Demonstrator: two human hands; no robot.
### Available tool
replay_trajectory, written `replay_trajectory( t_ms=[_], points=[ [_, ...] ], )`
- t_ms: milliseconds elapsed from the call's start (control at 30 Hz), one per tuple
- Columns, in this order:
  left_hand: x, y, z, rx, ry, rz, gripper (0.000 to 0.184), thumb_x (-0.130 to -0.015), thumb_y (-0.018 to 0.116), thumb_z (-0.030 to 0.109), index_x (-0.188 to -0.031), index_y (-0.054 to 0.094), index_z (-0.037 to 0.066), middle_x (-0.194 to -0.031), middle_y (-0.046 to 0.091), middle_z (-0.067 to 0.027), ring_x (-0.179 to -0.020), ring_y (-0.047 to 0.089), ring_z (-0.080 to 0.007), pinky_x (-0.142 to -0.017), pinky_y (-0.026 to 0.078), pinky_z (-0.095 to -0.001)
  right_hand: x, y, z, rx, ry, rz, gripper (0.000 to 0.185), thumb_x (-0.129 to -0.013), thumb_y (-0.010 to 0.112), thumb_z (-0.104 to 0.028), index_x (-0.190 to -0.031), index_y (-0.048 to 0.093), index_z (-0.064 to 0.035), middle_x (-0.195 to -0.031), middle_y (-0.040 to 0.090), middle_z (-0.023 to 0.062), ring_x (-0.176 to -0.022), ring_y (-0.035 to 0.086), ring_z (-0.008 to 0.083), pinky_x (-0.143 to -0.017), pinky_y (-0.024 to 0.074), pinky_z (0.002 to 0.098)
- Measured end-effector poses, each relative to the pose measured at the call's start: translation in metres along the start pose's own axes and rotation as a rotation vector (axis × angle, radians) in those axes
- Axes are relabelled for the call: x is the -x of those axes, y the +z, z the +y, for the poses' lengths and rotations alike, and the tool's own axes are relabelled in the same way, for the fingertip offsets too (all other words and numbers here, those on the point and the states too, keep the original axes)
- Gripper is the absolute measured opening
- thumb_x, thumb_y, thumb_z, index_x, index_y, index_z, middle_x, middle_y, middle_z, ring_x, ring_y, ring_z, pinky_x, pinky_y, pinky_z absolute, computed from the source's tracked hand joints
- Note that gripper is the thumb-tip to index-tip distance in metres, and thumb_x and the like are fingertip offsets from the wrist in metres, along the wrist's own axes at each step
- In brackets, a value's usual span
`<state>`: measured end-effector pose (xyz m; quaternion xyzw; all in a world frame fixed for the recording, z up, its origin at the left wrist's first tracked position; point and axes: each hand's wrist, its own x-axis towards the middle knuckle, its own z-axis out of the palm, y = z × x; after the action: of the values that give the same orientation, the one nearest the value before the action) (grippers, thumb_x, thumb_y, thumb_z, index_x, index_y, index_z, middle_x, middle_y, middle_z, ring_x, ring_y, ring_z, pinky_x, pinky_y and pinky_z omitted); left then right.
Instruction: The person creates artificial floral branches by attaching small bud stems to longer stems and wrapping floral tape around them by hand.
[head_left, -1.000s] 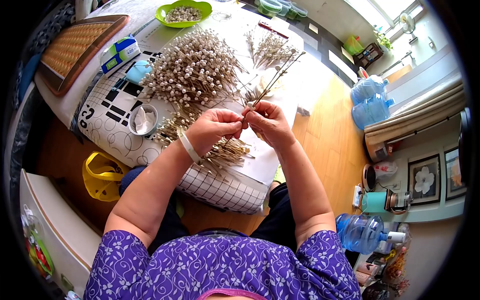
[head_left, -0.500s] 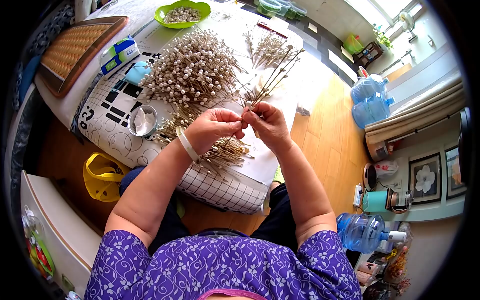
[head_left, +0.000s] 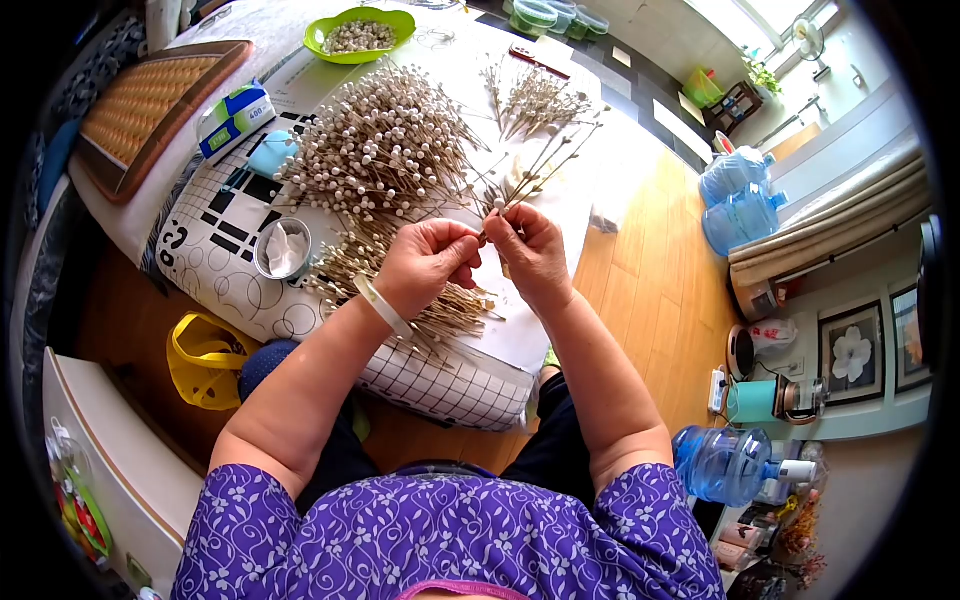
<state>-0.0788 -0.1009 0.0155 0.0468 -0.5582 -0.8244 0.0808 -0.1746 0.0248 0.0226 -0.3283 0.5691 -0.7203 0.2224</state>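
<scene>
My right hand [head_left: 535, 258] pinches several thin brown stems [head_left: 548, 172] with small dark buds, which fan up and to the right. Close beside it, my left hand [head_left: 430, 265] has thumb and fingers pressed together near the lower part of the stems; what lies between them is hidden. A large heap of dried stems with round whitish heads [head_left: 375, 140] lies beyond my left hand. Under and around that wrist is a second bunch of pale dried stems [head_left: 445, 305]. Farther back lies a smaller bunch of budded twigs [head_left: 535, 100].
A green bowl [head_left: 398, 46] of small round heads stands at the back. On the left are a tissue pack [head_left: 236, 122], a light blue item [head_left: 272, 152] and a white cup [head_left: 262, 250]. A red phone-like object [head_left: 540, 62] lies behind. A yellow bag [head_left: 205, 385] hangs low left.
The stems in my right hand have tilted slightly, with their tips lower. Both hands stay close together, and my left hand has shifted slightly.
</scene>
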Motion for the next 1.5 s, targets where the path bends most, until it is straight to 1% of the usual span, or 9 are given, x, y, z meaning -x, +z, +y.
replay_trajectory(
  t_ms=[467,800,1067,1133,1200,1233,1267,1367,1500],
  points=[
    [0.002,0.002,0.000,0.144,-0.090,0.062,0.010,-0.087,0.053,0.014,-0.086,0.056,0.004,-0.069,0.055,-0.0007,-0.054,0.048,-0.0050,-0.048,0.045,-0.0189,-0.001,0.001,0.006,-0.064,0.011,0.011,0.009,-0.085,0.056,-0.009,-0.080,0.054,-0.0016,-0.070,0.055,-0.0022,-0.064,0.046,0.0022,-0.057,0.0387,0.0175],
    [0.001,0.000,-0.003,0.277,-0.126,-0.031,0.009,-0.086,0.054,0.014,-0.089,0.055,0.005,-0.070,0.055,-0.0001,-0.054,0.048,-0.0048,-0.050,0.042,-0.0154,-0.002,0.008,0.003,0.229,-0.100,0.008,0.011,-0.087,0.052,-0.009,-0.079,0.050,-0.0011,-0.065,0.050,-0.0019,-0.061,0.042,0.0033,-0.053,0.0361,0.0191],
    [0.004,0.005,-0.007,-0.281,0.219,0.093,0.008,-0.083,0.058,0.005,-0.087,0.058,-0.002,-0.073,0.060,-0.0016,-0.063,0.055,-0.0048,-0.054,0.046,-0.0182,0.000,0.011,0.010,0.349,-0.134,0.115,0.014,-0.083,0.056,-0.006,-0.072,0.049,-0.0025,-0.058,0.045,-0.0042,-0.054,0.036,0.0031,-0.046,0.0330,0.0198],
    [0.005,0.003,-0.006,-0.418,0.232,0.112,0.008,-0.081,0.058,0.003,-0.087,0.058,-0.003,-0.073,0.061,-0.0056,-0.060,0.057,-0.0105,-0.054,0.046,-0.0217,-0.001,0.010,0.014,0.381,-0.126,0.116,0.013,-0.083,0.056,-0.006,-0.073,0.050,-0.0023,-0.058,0.045,-0.0043,-0.054,0.036,0.0030,-0.046,0.0329,0.0198],
    [0.004,0.002,-0.002,-0.989,0.709,0.174,0.009,-0.079,0.058,0.001,-0.086,0.057,-0.003,-0.071,0.060,-0.0110,-0.058,0.058,-0.0194,-0.053,0.046,-0.0270,-0.001,0.010,0.016,0.415,-0.119,0.120,0.012,-0.083,0.056,-0.007,-0.074,0.051,-0.0021,-0.058,0.045,-0.0044,-0.054,0.036,0.0030,-0.046,0.0327,0.0199],
    [0.003,0.002,-0.002,-1.077,0.770,0.206,0.008,-0.077,0.058,0.000,-0.085,0.057,-0.003,-0.070,0.058,-0.0155,-0.059,0.057,-0.0278,-0.053,0.045,-0.0315,-0.001,0.013,0.015,0.376,-0.118,0.139,0.010,-0.083,0.056,-0.007,-0.076,0.052,-0.0018,-0.060,0.047,-0.0040,-0.055,0.037,0.0029,-0.047,0.0334,0.0195],
    [0.003,0.002,-0.001,-1.078,0.770,0.208,0.008,-0.077,0.058,0.000,-0.085,0.057,-0.003,-0.070,0.058,-0.0155,-0.059,0.057,-0.0278,-0.053,0.045,-0.0315,-0.001,0.015,0.015,0.337,-0.119,0.160,0.009,-0.084,0.056,-0.008,-0.078,0.053,-0.0015,-0.061,0.048,-0.0037,-0.055,0.038,0.0029,-0.048,0.0341,0.0191],
    [0.002,0.002,0.000,-1.062,0.758,0.245,0.006,-0.080,0.057,0.002,-0.083,0.057,-0.003,-0.066,0.057,-0.0109,-0.055,0.056,-0.0197,-0.050,0.044,-0.0301,-0.001,0.016,0.020,0.100,-0.046,0.129,0.011,-0.087,0.054,-0.013,-0.081,0.054,-0.0031,-0.067,0.051,-0.0034,-0.054,0.038,0.0012,-0.046,0.0311,0.0162],
    [0.004,0.003,0.002,-0.655,0.391,0.220,0.007,-0.085,0.052,0.004,-0.082,0.057,-0.002,-0.063,0.054,-0.0024,-0.054,0.050,-0.0067,-0.048,0.045,-0.0223,-0.001,0.014,0.012,-0.064,0.007,0.058,0.011,-0.087,0.053,-0.014,-0.086,0.054,-0.0039,-0.069,0.053,-0.0022,-0.053,0.038,0.0005,-0.044,0.0299,0.0151]
  ],
)
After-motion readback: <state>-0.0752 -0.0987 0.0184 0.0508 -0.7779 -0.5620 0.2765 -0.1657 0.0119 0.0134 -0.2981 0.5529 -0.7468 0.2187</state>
